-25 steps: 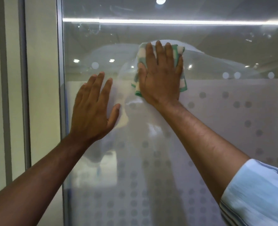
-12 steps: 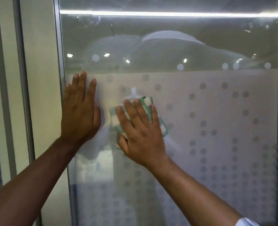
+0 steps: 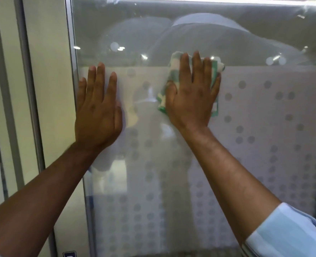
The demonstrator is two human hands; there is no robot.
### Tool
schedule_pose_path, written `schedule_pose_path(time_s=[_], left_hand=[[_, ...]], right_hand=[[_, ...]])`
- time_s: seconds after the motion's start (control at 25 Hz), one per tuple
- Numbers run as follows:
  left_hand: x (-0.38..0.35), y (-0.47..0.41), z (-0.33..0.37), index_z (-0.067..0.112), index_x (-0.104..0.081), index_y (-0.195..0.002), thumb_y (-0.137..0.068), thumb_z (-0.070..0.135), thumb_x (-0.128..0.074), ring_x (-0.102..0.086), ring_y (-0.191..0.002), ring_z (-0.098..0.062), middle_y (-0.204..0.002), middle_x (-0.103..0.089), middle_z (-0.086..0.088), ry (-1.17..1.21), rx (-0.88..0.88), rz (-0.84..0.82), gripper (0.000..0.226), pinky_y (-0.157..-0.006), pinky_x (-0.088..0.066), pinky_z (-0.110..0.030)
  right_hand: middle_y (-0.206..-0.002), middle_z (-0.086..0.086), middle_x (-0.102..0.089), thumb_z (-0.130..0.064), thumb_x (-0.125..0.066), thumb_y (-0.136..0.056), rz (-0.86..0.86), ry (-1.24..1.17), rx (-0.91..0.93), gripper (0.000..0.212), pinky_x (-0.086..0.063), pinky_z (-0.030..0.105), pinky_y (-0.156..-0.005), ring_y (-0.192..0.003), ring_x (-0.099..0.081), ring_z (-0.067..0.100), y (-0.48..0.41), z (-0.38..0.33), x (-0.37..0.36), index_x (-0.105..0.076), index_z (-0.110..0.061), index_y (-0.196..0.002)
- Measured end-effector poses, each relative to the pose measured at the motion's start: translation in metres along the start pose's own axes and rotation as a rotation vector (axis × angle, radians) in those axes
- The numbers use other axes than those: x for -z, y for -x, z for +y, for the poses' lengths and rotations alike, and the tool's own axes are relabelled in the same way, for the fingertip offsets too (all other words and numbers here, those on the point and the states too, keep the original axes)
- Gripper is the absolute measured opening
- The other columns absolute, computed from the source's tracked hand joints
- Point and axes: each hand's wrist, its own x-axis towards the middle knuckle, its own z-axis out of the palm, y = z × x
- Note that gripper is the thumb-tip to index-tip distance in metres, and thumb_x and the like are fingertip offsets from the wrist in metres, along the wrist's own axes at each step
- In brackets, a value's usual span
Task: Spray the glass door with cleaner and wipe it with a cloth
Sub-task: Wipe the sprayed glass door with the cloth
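A tall glass door (image 3: 264,30) is filling most of the view, its upper band clear and reflecting a bright strip light (image 3: 218,0), its lower part carrying a frosted film (image 3: 264,127) dotted with grey circles; a grey metal frame (image 3: 70,52) is running down its left edge, with a cream wall panel (image 3: 47,89) lying beside that. The left hand (image 3: 97,112) is resting flat on the glass just inside the frame, fingers straight and close together, gripping nothing; the right hand (image 3: 192,101) is pressing a green-and-white checked cloth (image 3: 174,71) against the pane, fingers straight and spread over it rather than curled round it. The cloth is sitting where the clear glass is meeting the frosted film, its edges peeking out above the fingertips and beside the palm; a pale blue sleeve (image 3: 292,236) is showing at the lower right.
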Motion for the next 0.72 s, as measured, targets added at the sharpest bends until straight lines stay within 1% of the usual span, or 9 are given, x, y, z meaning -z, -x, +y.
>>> schedule_pose_path(time_s=[0.16,0.36,0.48,0.64,0.72], left_hand=[[-0.005,0.002,-0.004,0.004,-0.026,-0.172,-0.115,0.025,-0.038,-0.016,-0.167,-0.048,-0.179,-0.019,-0.028,0.065,-0.004,0.026,0.061,-0.137,-0.014,-0.062],[-0.004,0.001,-0.007,0.006,-0.031,-0.171,-0.117,0.02,-0.039,-0.02,-0.166,-0.048,-0.177,-0.023,-0.029,0.121,0.0,0.047,0.056,-0.136,-0.01,-0.057],[-0.003,0.001,-0.005,0.006,-0.03,-0.171,-0.117,0.021,-0.04,-0.018,-0.167,-0.048,-0.178,-0.021,-0.029,0.077,-0.008,0.047,0.057,-0.137,-0.007,-0.055],[-0.001,0.002,-0.004,0.006,-0.028,-0.171,-0.117,0.027,-0.036,-0.015,-0.167,-0.048,-0.178,-0.019,-0.029,0.062,-0.019,0.04,0.059,-0.138,0.003,-0.046],[0.0,-0.001,-0.005,0.006,-0.026,-0.171,-0.117,0.03,-0.033,-0.015,-0.167,-0.05,-0.178,-0.018,-0.03,0.086,-0.034,0.007,0.06,-0.138,0.003,-0.049]], right_hand=[[-0.171,0.011,-0.04,-0.042,-0.054,-0.093,-0.044,-0.006,0.147,0.073,-0.019,0.064,-0.128,-0.161,-0.031,0.036,0.023,-0.038,-0.005,-0.045,-0.018,-0.162],[-0.169,0.014,-0.043,-0.037,-0.06,-0.09,-0.111,-0.083,0.26,0.074,-0.018,0.067,-0.127,-0.16,-0.032,0.039,0.09,-0.049,0.003,-0.048,-0.015,-0.16],[-0.168,0.013,-0.044,-0.036,-0.064,-0.089,-0.156,-0.127,0.342,0.073,-0.019,0.067,-0.127,-0.161,-0.032,0.036,0.14,-0.039,0.011,-0.052,-0.015,-0.158],[-0.167,0.009,-0.046,-0.038,-0.067,-0.086,-0.208,-0.125,0.45,0.075,-0.026,0.066,-0.126,-0.161,-0.032,0.031,0.18,0.0,0.021,-0.054,-0.019,-0.157],[-0.167,0.008,-0.047,-0.041,-0.068,-0.086,-0.199,-0.102,0.466,0.074,-0.029,0.065,-0.125,-0.161,-0.033,0.031,0.184,0.022,0.026,-0.055,-0.02,-0.156]])
